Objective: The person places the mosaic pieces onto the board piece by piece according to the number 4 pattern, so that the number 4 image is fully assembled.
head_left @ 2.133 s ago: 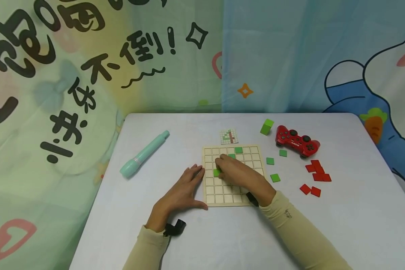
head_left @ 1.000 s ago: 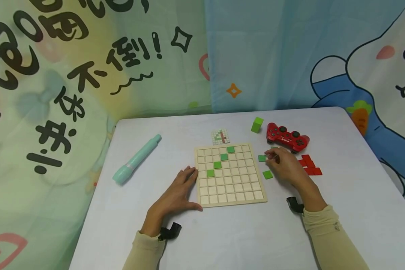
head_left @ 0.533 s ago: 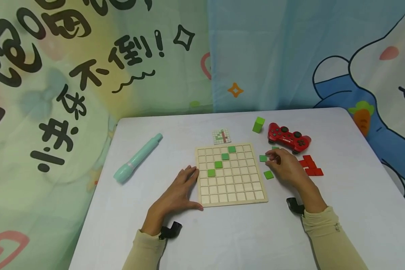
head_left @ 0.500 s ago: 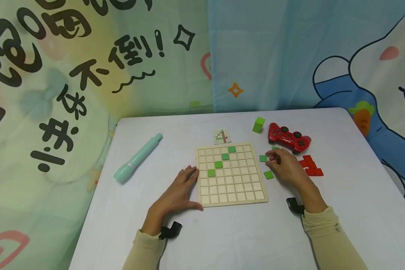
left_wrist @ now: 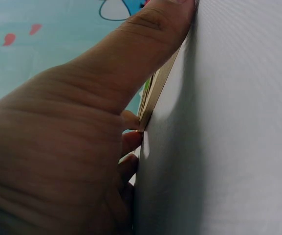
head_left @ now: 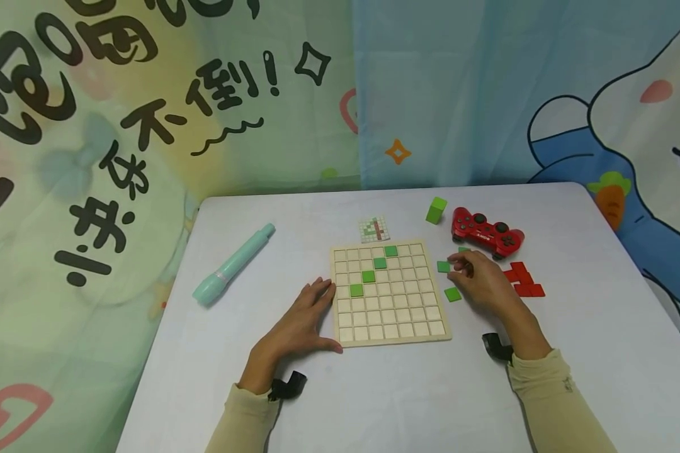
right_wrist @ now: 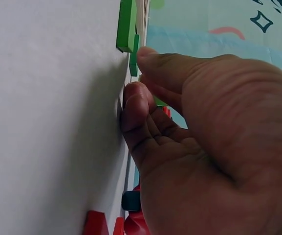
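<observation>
White table [head_left: 374, 390], right hand [head_left: 484, 283] grip pinching green tile [head_left: 444, 267], just beside wooden grid board [head_left: 391, 292]

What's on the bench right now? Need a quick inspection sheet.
Surface: white table.
Job's things: wooden grid board with four green tiles in a diagonal; loose green tiles to its right; small pattern card behind the board.
Clutter: red game controller, red tiles, green block, teal pen-shaped device.
Hands: left hand rests flat against the board's left edge; right hand touches a loose green tile.
Cables: nothing seen.
Surroundings: cartoon-printed curtains.
</observation>
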Available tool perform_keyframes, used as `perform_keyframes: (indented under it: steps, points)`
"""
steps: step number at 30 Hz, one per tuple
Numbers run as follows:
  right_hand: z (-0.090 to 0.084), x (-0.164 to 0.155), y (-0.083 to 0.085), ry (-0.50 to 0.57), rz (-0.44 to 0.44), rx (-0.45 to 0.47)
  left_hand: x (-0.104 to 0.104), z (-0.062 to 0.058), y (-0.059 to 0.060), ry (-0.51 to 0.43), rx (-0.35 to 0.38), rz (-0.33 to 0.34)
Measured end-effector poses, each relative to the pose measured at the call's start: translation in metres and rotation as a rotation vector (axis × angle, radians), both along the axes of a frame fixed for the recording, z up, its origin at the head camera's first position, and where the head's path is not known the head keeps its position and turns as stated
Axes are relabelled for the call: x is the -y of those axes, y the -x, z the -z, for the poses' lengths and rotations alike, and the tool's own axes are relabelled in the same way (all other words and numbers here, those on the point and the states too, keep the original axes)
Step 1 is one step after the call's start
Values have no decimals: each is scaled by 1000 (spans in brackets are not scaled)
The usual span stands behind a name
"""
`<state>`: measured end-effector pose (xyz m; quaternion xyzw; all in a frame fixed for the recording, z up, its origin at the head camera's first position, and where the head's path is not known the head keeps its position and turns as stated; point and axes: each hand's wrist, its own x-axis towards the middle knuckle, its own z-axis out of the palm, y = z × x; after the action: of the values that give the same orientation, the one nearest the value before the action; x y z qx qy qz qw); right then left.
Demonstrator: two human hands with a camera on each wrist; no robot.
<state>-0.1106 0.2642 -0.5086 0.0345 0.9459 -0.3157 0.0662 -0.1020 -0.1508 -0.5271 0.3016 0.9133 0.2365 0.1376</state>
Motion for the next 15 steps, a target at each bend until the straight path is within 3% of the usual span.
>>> perform_keyframes:
  steps: [15]
  points:
    - [6, -10, -21, 54, -54, -52, -2, -1, -1, 8, -12, -8]
